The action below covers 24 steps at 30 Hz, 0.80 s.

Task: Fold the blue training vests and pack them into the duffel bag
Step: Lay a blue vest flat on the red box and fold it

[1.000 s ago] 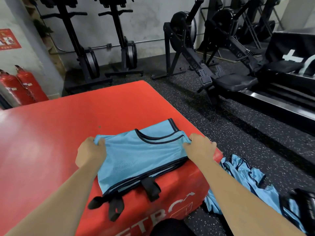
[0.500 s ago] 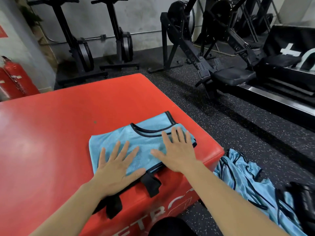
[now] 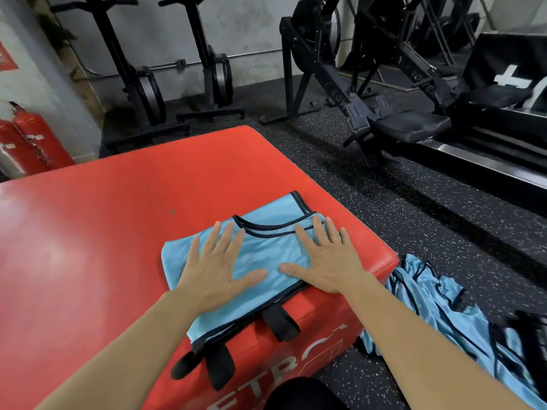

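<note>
Your left hand [image 3: 213, 270] and right hand [image 3: 328, 261] press flat on the folded blue vest [image 3: 266, 250], fingers straight and spread, gripping nothing. The vest lies mid-frame on the near corner of the red padded box [image 3: 103, 232], with its black straps [image 3: 279, 322] hanging over the edge. More blue vests [image 3: 438, 315] lie heaped on the floor at lower right.

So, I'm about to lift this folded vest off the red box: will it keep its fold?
Probably not unaided: the folded vest looks like thin mesh, and its black straps droop off the red box. Likely light and slick too: the loose vests on the floor look shiny.
</note>
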Each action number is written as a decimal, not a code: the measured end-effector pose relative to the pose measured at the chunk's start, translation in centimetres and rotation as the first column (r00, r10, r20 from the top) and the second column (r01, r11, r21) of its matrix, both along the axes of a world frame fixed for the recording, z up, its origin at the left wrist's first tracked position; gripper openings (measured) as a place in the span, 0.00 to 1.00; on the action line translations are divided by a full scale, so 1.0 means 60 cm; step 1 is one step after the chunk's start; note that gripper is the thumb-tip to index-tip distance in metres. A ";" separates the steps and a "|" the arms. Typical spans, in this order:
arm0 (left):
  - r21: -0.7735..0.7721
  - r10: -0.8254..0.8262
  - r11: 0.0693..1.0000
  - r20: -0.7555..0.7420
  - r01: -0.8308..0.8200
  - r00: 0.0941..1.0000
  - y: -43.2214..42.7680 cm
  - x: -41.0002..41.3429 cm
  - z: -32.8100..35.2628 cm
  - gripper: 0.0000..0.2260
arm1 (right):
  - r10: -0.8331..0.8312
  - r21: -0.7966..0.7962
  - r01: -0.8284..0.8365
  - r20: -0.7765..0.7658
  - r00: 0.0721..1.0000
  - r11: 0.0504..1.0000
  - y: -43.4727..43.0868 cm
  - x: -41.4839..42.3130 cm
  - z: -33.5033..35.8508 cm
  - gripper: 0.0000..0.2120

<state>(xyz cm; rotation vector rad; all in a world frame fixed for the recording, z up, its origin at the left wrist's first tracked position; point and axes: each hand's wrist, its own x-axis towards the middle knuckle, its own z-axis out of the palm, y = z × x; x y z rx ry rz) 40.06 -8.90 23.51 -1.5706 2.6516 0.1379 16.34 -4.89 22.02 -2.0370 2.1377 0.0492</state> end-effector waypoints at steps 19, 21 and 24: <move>0.035 0.104 0.994 -0.194 -0.099 0.976 -0.132 -0.078 0.048 0.27 | -0.166 -0.205 0.209 0.210 0.964 0.956 0.003 -0.014 0.018 0.44; 0.070 0.078 0.996 -0.221 -0.064 0.972 -0.158 -0.126 0.059 0.25 | -0.330 -0.334 0.373 0.181 0.927 0.865 -0.004 -0.027 0.023 0.34; 0.189 0.105 0.980 -0.219 -0.063 0.970 -0.192 -0.198 0.059 0.26 | -0.469 -0.280 0.497 0.164 0.868 0.822 -0.020 -0.037 0.024 0.25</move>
